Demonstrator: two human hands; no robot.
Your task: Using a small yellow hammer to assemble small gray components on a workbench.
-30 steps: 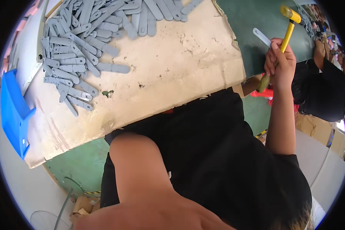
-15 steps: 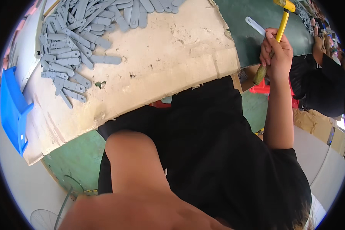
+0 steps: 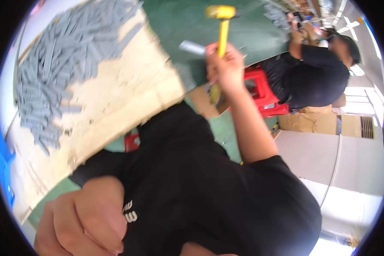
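My right hand [image 3: 228,68] is raised over the edge of the green surface, fingers wrapped round a yellow hammer [image 3: 223,37]. Its head points up and the worn end of its handle shows below my palm. Pinched in the same hand, a flat grey metal strip [image 3: 192,48] with a rounded end sticks out to the left. My left hand [image 3: 83,217] is close to the camera at lower left, its fingers curled in; whatever they may hold is hidden. A large heap of similar grey strips [image 3: 64,64] lies on the cardboard-covered table [image 3: 132,91], away from both hands.
A blue plastic bin [image 3: 3,160] stands at the table's left edge. On the right, a co-worker in black [image 3: 315,79] sits by a red plastic stool [image 3: 266,94]. Behind are cardboard boxes [image 3: 307,122]. The green work surface [image 3: 170,25] adjoins the cardboard-covered table.
The view has swung to the right, bringing more of the co-worker into sight. My left hand, a close blur before, now shows its curled fingers. My right hand keeps the hammer and strip.
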